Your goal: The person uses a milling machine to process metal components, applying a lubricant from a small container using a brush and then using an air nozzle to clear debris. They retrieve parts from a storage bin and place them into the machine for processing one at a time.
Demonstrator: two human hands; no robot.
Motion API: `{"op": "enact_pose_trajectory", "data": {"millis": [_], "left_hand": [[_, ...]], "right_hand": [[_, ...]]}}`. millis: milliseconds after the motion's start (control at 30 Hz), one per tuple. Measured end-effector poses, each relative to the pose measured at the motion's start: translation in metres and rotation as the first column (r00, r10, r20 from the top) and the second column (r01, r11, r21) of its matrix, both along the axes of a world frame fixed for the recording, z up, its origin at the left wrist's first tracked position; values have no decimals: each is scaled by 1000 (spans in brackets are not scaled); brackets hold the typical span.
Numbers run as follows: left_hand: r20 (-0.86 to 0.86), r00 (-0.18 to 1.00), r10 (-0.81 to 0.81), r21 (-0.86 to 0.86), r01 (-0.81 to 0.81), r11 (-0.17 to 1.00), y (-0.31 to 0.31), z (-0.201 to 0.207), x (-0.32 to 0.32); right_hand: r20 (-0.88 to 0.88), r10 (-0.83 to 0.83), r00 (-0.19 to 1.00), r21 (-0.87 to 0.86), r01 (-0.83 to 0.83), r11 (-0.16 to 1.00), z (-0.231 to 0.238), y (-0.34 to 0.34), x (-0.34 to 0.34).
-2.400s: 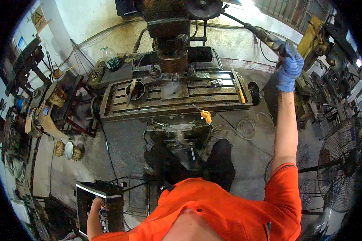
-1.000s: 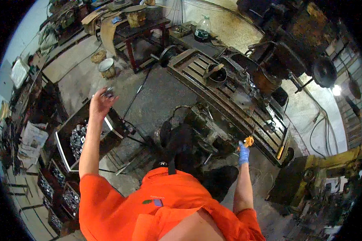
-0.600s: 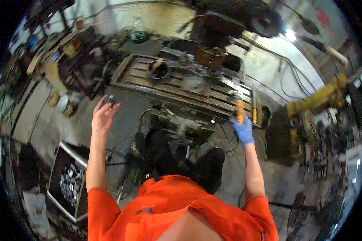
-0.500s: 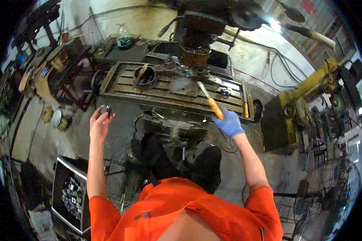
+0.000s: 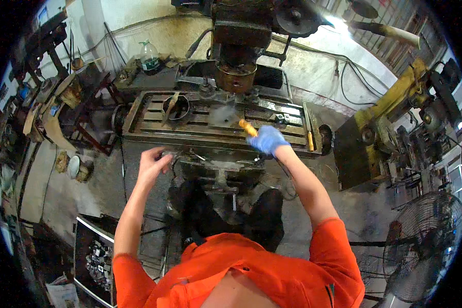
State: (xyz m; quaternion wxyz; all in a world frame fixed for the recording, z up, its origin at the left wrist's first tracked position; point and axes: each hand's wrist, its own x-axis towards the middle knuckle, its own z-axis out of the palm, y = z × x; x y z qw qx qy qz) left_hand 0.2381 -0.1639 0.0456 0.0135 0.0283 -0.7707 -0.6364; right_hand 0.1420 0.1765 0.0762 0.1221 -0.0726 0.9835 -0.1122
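My right hand (image 5: 269, 140), in a blue glove, grips the yellow-orange handle of a brush (image 5: 248, 127) above the slotted table of a milling machine (image 5: 164, 134). The brush's far end is smeared by motion near a flat plate (image 5: 222, 117) under the spindle head (image 5: 235, 77). My bare left hand (image 5: 153, 163) is closed, in front of the table's near edge, with a small dark metal part (image 5: 168, 153) at its fingertips, mostly hidden. On the table's left stands a round pot (image 5: 186, 109) with a stick-like handle (image 5: 170, 107) across it.
A second yellow-handled tool (image 5: 310, 141) lies at the table's right end. A small metal block (image 5: 280, 119) is on the table nearby. Lower left, a bin (image 5: 95, 232) holds several metal parts. A large fan (image 5: 421, 241) stands at right, a clear bottle (image 5: 149, 59) at the back.
My left hand has moved right, toward the table, with the metal part. My right hand has moved left and slightly up with the brush, now over the middle of the table.
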Motion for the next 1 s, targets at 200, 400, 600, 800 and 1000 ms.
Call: {"op": "enact_pose_trajectory", "data": {"millis": [200, 400, 600, 800, 1000], "left_hand": [[-177, 954, -243, -464, 137, 875, 76, -2, -83], [-169, 912, -373, -807, 89, 583, 125, -9, -183], [-226, 904, -363, -844, 4, 536, 146, -27, -206], [-321, 881, -347, -866, -125, 483, 147, -31, -196], [-420, 853, -311, -816, -205, 541, 151, -44, -214]], "right_hand": [[149, 319, 936, -206, -287, 936, 21, 29, 82], [13, -14, 1000, -464, 18, 886, 32, 61, 78], [-35, -85, 996, -755, 29, 655, -49, 82, 28], [56, -204, 977, -544, 201, 814, -106, 62, 30], [8, -301, 954, -537, 258, 803, -92, 77, 63]]}}
